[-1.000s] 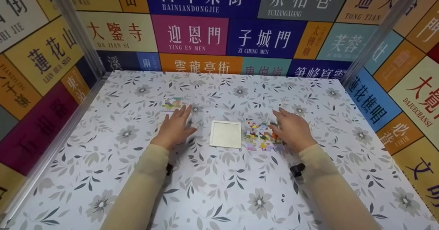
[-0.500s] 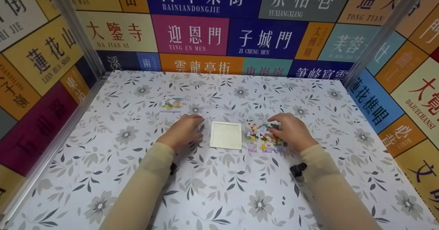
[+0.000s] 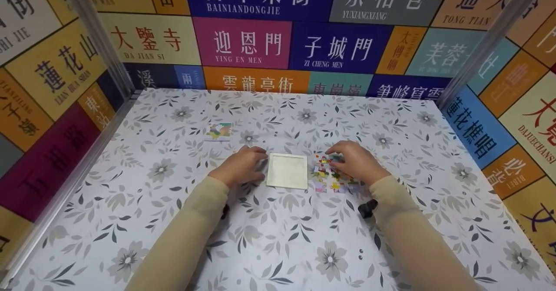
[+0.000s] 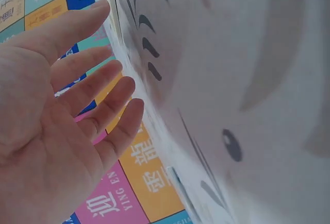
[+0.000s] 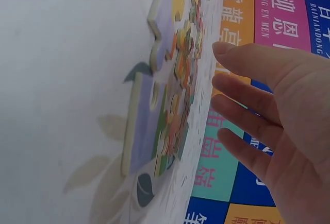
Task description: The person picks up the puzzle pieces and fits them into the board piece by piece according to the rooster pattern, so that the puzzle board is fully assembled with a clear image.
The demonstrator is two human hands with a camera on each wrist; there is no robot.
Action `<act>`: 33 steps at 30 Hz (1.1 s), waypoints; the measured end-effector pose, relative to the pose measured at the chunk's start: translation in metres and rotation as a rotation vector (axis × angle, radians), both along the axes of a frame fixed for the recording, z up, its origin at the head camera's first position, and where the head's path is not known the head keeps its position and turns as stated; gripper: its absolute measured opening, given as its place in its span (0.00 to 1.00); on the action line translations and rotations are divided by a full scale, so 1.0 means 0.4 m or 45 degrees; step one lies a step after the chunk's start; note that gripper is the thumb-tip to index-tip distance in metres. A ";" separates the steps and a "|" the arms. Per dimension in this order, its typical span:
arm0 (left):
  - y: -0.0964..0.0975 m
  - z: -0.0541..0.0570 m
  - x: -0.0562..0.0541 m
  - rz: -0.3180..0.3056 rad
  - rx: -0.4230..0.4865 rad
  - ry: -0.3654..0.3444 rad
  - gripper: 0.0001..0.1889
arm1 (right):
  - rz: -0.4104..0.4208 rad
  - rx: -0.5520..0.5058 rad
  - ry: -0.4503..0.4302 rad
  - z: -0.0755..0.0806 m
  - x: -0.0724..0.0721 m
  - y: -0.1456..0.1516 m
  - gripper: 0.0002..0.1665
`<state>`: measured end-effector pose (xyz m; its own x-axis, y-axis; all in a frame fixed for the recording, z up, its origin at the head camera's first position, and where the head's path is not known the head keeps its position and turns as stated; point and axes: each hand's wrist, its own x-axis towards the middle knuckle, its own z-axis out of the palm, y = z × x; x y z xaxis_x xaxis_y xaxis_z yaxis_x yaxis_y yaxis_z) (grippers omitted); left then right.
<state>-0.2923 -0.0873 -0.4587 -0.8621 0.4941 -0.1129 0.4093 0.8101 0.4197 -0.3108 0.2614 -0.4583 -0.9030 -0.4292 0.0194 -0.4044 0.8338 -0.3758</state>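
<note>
Here was the left hand [image 3: 243,167], right beside the left side of the pale square tray [image 3: 287,171], thumb set wide of the gently bent fingers and nothing in its grasp; whether a fingertip touched the tray's rim, one could not tell. And over on the other side, the right hand [image 3: 358,163] hung above the colourful puzzle pieces [image 3: 320,173], the gap between thumb and fingers fairly wide, no piece in it! Those pieces lay flat and close together on the flowered tabletop [image 3: 278,221], just beside the tray, on the side toward the tabletop's right edge, some of them hidden beneath the hand. The tray itself sat between the two hands, about midway between the tabletop's left and right edges. Off toward the far left corner, well apart from the pieces, lay a small picture card [image 3: 220,131]. Colourful lettered panels [image 3: 247,43] stood behind the far edge.
</note>
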 end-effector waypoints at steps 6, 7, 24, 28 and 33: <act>0.016 0.005 -0.002 -0.046 -0.027 0.018 0.30 | 0.037 -0.007 0.013 0.002 -0.007 -0.020 0.16; 0.019 0.005 -0.001 -0.048 -0.029 0.014 0.30 | 0.043 -0.008 0.011 0.002 -0.008 -0.022 0.16; 0.030 0.008 -0.002 -0.099 -0.088 0.043 0.26 | 0.088 -0.038 -0.031 -0.009 -0.027 -0.026 0.11; 0.033 0.013 -0.001 -0.105 -0.107 0.062 0.27 | 0.097 -0.048 -0.033 -0.011 -0.030 -0.027 0.11; 0.035 0.012 0.001 -0.084 -0.108 0.046 0.28 | 0.090 -0.055 -0.044 -0.017 -0.031 -0.029 0.11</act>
<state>-0.2919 -0.0732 -0.4539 -0.8320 0.5402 -0.1264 0.4768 0.8127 0.3351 -0.3232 0.2498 -0.4650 -0.8709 -0.4914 0.0087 -0.4480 0.7864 -0.4253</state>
